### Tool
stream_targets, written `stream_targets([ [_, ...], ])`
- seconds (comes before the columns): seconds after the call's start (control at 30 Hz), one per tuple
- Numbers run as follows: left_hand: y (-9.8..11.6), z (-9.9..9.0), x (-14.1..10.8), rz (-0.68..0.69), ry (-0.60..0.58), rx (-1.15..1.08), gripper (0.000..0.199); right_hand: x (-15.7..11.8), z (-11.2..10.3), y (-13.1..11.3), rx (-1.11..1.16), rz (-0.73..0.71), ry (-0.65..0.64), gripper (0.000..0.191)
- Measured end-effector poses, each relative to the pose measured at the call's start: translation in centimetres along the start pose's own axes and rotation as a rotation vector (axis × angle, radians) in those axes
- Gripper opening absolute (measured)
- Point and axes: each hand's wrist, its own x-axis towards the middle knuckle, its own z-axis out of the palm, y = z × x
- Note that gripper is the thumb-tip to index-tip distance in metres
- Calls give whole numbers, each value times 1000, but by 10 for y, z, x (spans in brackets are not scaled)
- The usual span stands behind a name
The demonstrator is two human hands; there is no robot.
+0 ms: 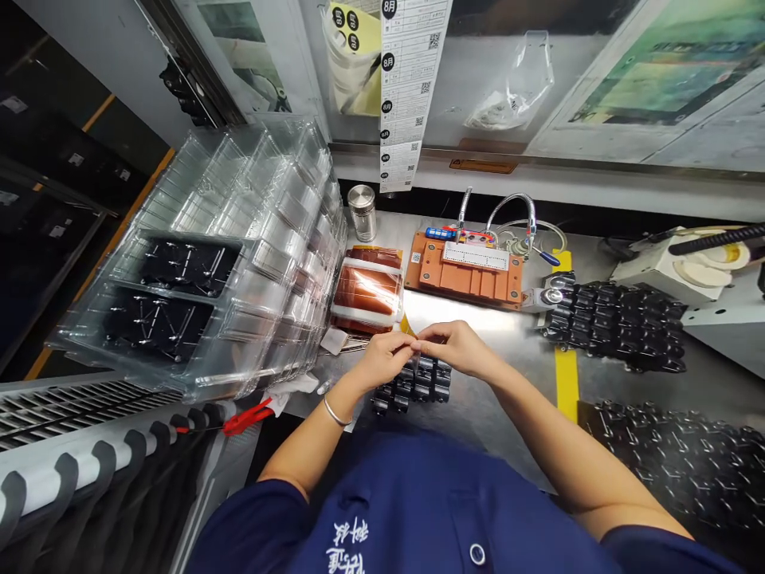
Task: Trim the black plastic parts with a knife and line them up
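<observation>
My left hand (386,357) and my right hand (457,347) meet at the fingertips over the metal table. Both are pinched together; a small piece of amber film (407,325) shows just behind the fingers, and what exactly each hand grips is too small to tell. Directly below them lie black moulded parts (411,386) in a small group, partly covered by the hands. Behind my left hand is a clear-wrapped stack of amber film (367,288) with white bands. An orange fixture (466,277) with a white perforated strip stands behind my right hand.
Stacked clear trays (263,239) rise at the left, with black parts in two compartments. A metal-lidded jar (362,214) stands at the back. More black parts (615,323) and a dark array (687,458) lie right. Red-handled pliers (248,417) are at lower left.
</observation>
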Motion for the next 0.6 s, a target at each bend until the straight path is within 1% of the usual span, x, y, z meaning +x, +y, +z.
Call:
stream_targets([
  [0.07, 7, 4, 2, 7, -31, -16, 12, -3, -1, -4, 22, -19, -72, 37],
  [0.13, 11, 7, 2, -7, -46, -36, 11, -4, -5, -7, 79, 1, -116, 35],
  [0.2, 10, 8, 0, -44, -27, -55, 12, -3, -10, -7, 150, 44, -111, 33],
  [0.23, 8, 7, 0, -75, 6, -64, 14, -2, -12, -4, 181, 62, -76, 32],
  [0.3, -2, 0, 1, -160, 132, -77, 22, -1, -21, 6, 222, 78, 71, 31],
  [0.4, -29, -20, 11, -319, 410, -77, 33, -4, -45, 30, 261, 82, 409, 34],
  [0.47, -50, -35, 21, -428, 566, -53, 33, -14, -64, 47, 269, 84, 622, 35],
  [0.53, -71, -47, 29, -532, 680, -4, 29, -28, -81, 60, 250, 73, 789, 34],
  [0.57, -80, -52, 32, -581, 720, 29, 25, -35, -87, 64, 231, 64, 844, 33],
  [0.6, -88, -56, 33, -627, 744, 64, 22, -42, -92, 67, 209, 59, 873, 33],
])
